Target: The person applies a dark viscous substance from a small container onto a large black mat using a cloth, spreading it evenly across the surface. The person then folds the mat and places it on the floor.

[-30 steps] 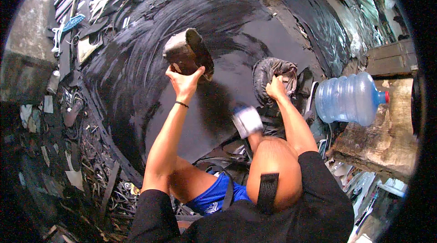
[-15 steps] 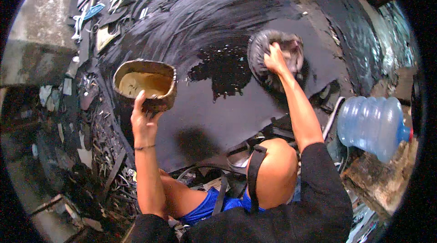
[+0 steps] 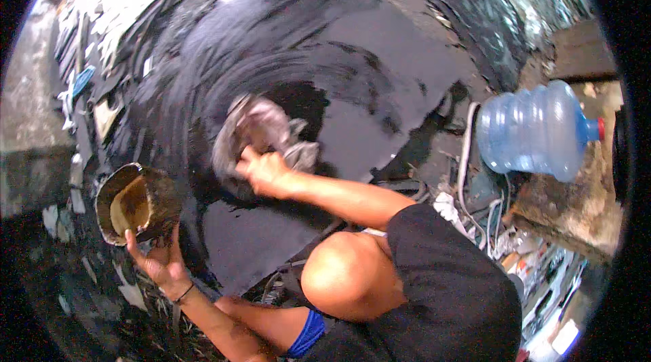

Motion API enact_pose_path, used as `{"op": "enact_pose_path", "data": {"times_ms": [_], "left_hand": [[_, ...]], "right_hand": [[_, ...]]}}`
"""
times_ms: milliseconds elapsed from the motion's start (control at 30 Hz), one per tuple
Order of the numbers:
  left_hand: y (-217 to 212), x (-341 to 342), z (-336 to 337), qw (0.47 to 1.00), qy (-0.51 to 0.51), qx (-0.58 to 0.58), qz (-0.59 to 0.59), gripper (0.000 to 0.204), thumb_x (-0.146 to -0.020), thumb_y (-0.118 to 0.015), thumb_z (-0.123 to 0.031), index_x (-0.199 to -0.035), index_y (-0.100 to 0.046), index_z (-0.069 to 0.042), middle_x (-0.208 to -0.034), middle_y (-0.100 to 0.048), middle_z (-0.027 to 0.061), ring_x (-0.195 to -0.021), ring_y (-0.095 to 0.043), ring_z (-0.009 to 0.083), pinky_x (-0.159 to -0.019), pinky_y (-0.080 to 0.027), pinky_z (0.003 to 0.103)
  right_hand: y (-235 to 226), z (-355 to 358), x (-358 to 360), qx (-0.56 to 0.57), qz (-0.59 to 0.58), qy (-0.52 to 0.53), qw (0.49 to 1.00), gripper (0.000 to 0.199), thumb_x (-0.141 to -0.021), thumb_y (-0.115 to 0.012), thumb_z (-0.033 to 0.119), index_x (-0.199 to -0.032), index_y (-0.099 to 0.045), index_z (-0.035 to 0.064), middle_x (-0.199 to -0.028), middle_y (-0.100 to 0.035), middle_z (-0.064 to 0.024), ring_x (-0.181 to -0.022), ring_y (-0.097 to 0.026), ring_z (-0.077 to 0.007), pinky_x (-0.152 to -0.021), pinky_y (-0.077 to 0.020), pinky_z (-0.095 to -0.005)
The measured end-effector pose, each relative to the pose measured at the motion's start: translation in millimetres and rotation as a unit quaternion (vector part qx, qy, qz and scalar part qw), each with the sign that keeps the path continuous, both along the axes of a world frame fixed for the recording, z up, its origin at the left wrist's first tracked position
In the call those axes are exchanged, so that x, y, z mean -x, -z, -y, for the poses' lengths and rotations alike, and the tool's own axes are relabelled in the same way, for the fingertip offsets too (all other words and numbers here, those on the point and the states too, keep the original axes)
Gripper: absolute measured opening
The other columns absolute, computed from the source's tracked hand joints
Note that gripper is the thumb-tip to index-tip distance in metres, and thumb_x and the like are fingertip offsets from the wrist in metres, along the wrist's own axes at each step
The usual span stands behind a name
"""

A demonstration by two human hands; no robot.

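my right hand (image 3: pixel 266 173) is clenched on a grey rag (image 3: pixel 261 133), pressing it into the wet black sheet (image 3: pixel 380 57) spread out ahead of me, about the middle of it. my left hand (image 3: pixel 159 262) grips the near rim of a dented tin (image 3: pixel 135 203) with muddy liquid inside, held off the sheet's left edge and tipped toward me.

what worries me: the tin looks held only by fingers at its lower edge, and it's leaning. if my grip slackens while i lean into the rag, i'd guess the liquid slops onto the scraps (image 3: pixel 81 111) on the left instead of the sheet. the sheet looks slick where it's wet, so a hard push could make the rag skid and throw my weight forward over my bent knee (image 3: pixel 339 280). the rag is bunched, so it may smear unevenly. the big blue water bottle (image 3: pixel 536 131) lies on its side well off to the right, beside loose cables (image 3: pixel 468 158) that could snag.
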State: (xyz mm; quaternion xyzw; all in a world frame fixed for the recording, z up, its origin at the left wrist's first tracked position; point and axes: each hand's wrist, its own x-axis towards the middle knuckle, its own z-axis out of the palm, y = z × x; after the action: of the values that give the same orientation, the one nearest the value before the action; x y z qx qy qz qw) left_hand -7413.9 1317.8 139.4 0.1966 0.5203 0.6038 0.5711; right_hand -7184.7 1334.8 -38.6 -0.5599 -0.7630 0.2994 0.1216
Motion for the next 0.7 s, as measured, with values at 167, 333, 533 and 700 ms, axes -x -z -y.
{"op": "enact_pose_path", "data": {"times_ms": [167,333,533,700], "left_hand": [[7,-22,-6,0.999,0.002,0.044,0.027,0.077,-0.075,-0.069,-0.043,-0.137,-0.033,-0.015,-0.135,-0.037,0.0143,-0.123,-0.037,0.0331,-0.100,-0.034,0.054],[18,-42,-6,0.997,0.023,0.057,0.035,0.078,-0.075,-0.069,-0.043,-0.138,-0.032,-0.015,-0.136,-0.036,0.0142,-0.123,-0.037,0.0336,-0.102,-0.032,0.054],[16,-79,-26,0.997,0.061,-0.004,0.037,0.080,-0.075,-0.068,-0.042,-0.140,-0.030,-0.015,-0.140,-0.032,0.0149,-0.128,-0.032,0.0341,-0.107,-0.025,0.055],[16,-124,-45,0.999,0.025,-0.025,0.028,0.076,-0.076,-0.068,-0.040,-0.139,-0.033,-0.016,-0.140,-0.032,0.0162,-0.127,-0.033,0.0340,-0.106,-0.026,0.056]], "right_hand": [[16,24,-280,-0.060,0.186,0.283,0.939,0.026,-0.073,-0.054,0.012,-0.098,-0.058,0.0067,-0.106,-0.048,-0.0179,-0.094,-0.056,-0.0375,-0.068,-0.0504,-0.0497],[36,47,-514,-0.041,0.258,0.497,0.828,0.032,-0.076,-0.055,0.020,-0.103,-0.061,0.0031,-0.119,-0.049,-0.0192,-0.103,-0.055,-0.0390,-0.085,-0.0473,-0.0482],[66,-140,-353,-0.189,0.117,0.333,0.916,0.024,-0.077,-0.050,0.022,-0.086,-0.063,0.0038,-0.096,-0.058,-0.0201,-0.080,-0.060,-0.0320,-0.063,-0.0487,-0.0474],[35,-81,-118,-0.194,0.095,0.120,0.969,0.026,-0.071,-0.059,0.022,-0.089,-0.067,0.0050,-0.112,-0.056,-0.0231,-0.066,-0.065,-0.0238,-0.047,-0.0474,-0.0393]]}}
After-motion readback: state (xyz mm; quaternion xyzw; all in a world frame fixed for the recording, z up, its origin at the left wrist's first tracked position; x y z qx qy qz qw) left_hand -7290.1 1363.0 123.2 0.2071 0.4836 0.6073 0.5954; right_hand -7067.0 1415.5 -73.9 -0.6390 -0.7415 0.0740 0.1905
